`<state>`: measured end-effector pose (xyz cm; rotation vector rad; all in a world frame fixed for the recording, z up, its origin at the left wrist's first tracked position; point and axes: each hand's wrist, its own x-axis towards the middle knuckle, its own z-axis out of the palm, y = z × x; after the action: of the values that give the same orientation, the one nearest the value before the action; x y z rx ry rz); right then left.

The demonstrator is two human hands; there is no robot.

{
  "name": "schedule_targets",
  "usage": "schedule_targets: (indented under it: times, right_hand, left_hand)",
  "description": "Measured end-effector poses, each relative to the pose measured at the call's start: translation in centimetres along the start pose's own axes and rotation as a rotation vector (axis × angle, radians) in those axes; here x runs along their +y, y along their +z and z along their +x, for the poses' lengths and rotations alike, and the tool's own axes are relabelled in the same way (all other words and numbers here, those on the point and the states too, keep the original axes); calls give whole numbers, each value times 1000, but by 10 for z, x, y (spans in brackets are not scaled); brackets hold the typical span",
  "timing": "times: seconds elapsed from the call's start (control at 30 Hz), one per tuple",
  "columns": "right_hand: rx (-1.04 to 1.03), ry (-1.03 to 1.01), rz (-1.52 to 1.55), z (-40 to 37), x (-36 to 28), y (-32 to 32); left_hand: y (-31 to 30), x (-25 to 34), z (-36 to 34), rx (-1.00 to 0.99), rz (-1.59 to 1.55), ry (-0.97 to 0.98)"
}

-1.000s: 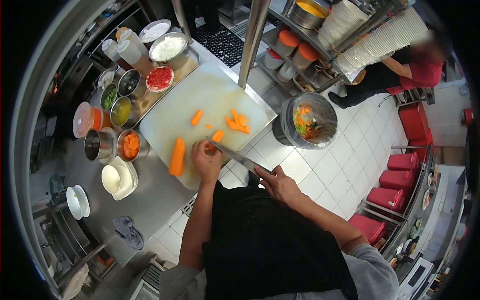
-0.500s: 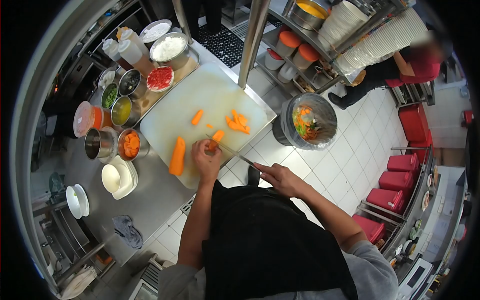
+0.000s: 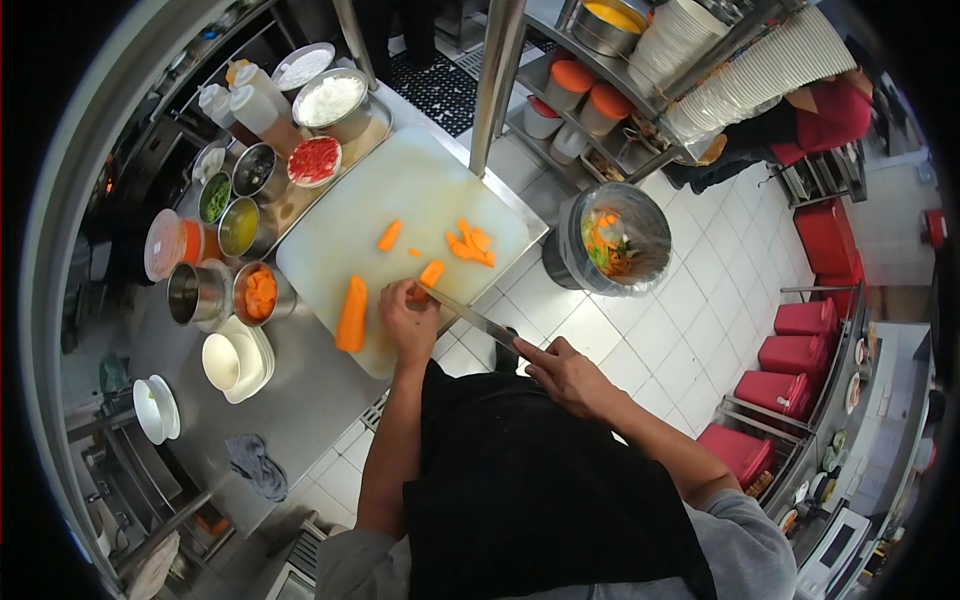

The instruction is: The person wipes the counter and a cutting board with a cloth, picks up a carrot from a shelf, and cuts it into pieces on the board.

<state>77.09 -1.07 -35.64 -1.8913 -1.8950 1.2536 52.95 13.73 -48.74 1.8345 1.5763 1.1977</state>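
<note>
On the white cutting board (image 3: 350, 215), my left hand (image 3: 408, 318) has its fingers bent round a carrot piece (image 3: 431, 273) near the board's front edge. My right hand (image 3: 568, 375) is closed on the handle of a knife (image 3: 480, 321), its blade tip at that piece, beside my left fingertips. A thick peeled carrot (image 3: 352, 314) lies to the left of my left hand. Farther up the board are a small carrot piece (image 3: 390, 235), a tiny scrap and a group of cut pieces (image 3: 470, 246) at the right.
A bin (image 3: 612, 240) with scraps stands right of the board. Left are a metal bowl of carrot (image 3: 260, 294), white bowls (image 3: 226, 361), sauce bottles (image 3: 257, 107) and a grey cloth (image 3: 256, 465). Another person (image 3: 835, 112) is at the upper right, beyond stacked plates (image 3: 765, 72).
The knife and my right hand have shifted slightly right and down, the blade now lower against the carrot piece. The person at the upper right has bent forward.
</note>
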Motion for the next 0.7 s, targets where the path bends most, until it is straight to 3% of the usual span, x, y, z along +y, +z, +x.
schedule_targets:
  times: [0.7]
  right_hand:
    - [175,-75,-186,7,3,26]
  left_hand:
    - [1,4,2,47,2,-11]
